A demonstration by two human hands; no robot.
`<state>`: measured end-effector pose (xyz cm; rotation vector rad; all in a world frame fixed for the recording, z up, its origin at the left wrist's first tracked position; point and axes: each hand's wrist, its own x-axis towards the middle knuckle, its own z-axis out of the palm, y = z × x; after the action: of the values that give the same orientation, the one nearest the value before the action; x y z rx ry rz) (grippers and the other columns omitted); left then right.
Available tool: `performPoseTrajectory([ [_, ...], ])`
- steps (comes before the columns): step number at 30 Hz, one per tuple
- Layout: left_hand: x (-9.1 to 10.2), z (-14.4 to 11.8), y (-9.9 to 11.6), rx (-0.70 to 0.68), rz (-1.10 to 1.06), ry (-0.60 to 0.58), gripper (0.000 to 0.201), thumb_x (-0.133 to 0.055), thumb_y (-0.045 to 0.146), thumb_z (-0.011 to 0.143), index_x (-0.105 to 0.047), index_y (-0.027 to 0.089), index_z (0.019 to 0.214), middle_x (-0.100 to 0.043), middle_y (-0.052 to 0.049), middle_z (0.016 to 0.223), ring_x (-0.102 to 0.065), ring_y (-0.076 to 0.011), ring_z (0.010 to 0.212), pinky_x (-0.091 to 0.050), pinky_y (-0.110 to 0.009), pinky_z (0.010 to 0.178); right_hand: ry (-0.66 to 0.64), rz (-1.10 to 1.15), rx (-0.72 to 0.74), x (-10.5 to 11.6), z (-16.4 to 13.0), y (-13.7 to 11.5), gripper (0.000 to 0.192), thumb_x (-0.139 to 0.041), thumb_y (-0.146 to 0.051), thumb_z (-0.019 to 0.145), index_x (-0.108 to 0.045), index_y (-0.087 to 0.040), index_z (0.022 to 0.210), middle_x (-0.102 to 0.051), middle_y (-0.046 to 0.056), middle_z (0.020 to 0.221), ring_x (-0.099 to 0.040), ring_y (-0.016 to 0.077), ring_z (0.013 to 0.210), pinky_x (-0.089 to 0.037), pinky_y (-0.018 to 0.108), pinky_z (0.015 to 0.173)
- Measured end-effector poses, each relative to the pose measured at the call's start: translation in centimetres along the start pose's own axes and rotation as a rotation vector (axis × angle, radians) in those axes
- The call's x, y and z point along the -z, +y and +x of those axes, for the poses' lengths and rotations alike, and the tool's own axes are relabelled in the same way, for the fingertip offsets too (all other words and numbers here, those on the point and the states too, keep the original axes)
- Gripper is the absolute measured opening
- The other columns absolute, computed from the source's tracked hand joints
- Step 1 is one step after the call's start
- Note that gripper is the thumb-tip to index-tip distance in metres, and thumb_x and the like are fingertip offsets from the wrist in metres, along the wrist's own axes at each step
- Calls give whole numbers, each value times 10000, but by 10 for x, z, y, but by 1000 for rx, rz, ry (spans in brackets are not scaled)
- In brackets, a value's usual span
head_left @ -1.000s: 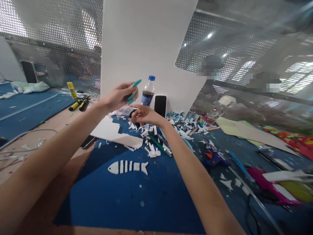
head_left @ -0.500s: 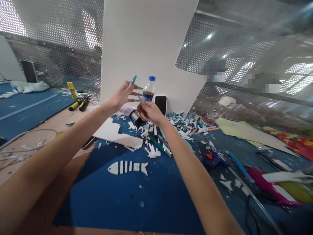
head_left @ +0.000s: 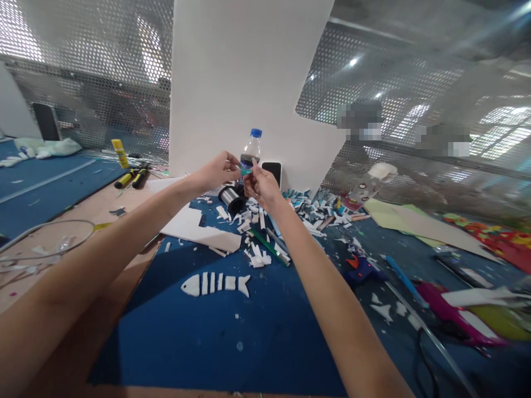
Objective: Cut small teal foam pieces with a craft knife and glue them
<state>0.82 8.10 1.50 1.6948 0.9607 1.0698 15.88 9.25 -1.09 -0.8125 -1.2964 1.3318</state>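
Observation:
Both hands meet in front of a bottle point(head_left: 252, 148) with a blue cap and dark liquid. My left hand point(head_left: 219, 170) is closed, its teal-nailed fingertips brought against those of the other hand. My right hand point(head_left: 264, 187) is pinched too. Whatever lies between the fingertips is too small or hidden to make out. Just below them a spool of silvery wire point(head_left: 230, 197) lies on its side. Nearer to me, a fish point(head_left: 193, 285) made of separate white pieces lies flat on the blue mat point(head_left: 215, 342).
White scraps point(head_left: 259, 256) are heaped behind the mat's middle, by a cut white sheet point(head_left: 207, 232). A phone point(head_left: 272, 170) leans against the white board point(head_left: 249, 66). Yellow-handled pliers point(head_left: 133, 178) and a glue stick point(head_left: 120, 153) are left; a blue glue gun point(head_left: 363, 269) is right.
My left hand has gone from spread fingers to a closed pinch and come down against the right fingertips. The right hand has shifted slightly right. The fish pieces lie as before.

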Motion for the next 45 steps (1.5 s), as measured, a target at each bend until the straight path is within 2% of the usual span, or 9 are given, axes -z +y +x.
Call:
performPoseTrajectory([
  [3,1,0,1,-13,-16,-47,102,-532,88,813,-485,145,885,-518,27,698,-494,-71,659,-386,-243,684,38,17,-11,0,-1,-2,391,-441,-425,925,-476,-172,629,-482,-49,421,-410,60,319,-306,190,342],
  [7,5,-5,4,-11,-133,-148,50,-499,144,852,-511,144,900,-569,-9,822,-547,-87,758,-434,-261,751,83,37,-20,0,-1,-5,348,-438,-368,940,-477,-173,655,-514,-45,469,-457,50,373,-351,167,373],
  [12,8,-7,3,30,-207,-239,139,-518,176,847,-503,147,982,-582,-35,898,-570,-120,819,-461,-278,759,119,19,-23,3,0,-4,336,-452,-406,925,-502,-179,682,-562,-25,495,-469,65,377,-356,177,370],
  [17,9,-6,4,13,-231,-157,241,-488,19,781,-511,159,976,-538,-4,836,-526,-69,716,-425,-199,637,186,-16,13,7,-1,-4,369,-503,-490,871,-568,-172,696,-651,10,608,-458,57,351,-358,190,357],
  [25,18,0,-1,10,-219,-31,180,-480,61,817,-500,174,954,-443,21,739,-438,-52,588,-389,-199,567,356,35,111,22,8,-4,290,-470,-374,911,-624,-163,786,-707,45,862,-509,27,455,-400,150,398],
  [30,21,2,-2,-13,-148,-42,204,-465,59,809,-495,184,967,-470,3,818,-432,-60,601,-360,-224,560,424,12,160,27,12,-3,220,-492,-327,908,-600,-155,823,-644,-15,622,-463,24,398,-369,144,376],
  [34,16,-1,0,-122,47,-63,282,-456,27,782,-483,189,1012,-487,-5,843,-404,-67,605,-321,-231,553,373,-80,153,20,7,-3,227,-587,-310,854,-561,-142,703,-504,-63,401,-367,31,281,-254,163,292],
  [40,14,-2,-2,-280,172,-153,338,-440,20,767,-474,198,1053,-430,6,792,-362,-75,617,-330,-216,568,209,-186,105,8,0,-1,252,-686,-275,764,-559,-125,607,-567,-9,416,-385,46,246,-214,181,259],
  [45,15,-2,-2,-316,200,-198,306,-461,57,771,-469,201,1041,-441,9,797,-361,-75,594,-336,-237,588,110,-180,70,6,2,6,274,-697,-302,745,-584,-114,582,-567,-11,425,-373,28,264,-199,166,276],
])
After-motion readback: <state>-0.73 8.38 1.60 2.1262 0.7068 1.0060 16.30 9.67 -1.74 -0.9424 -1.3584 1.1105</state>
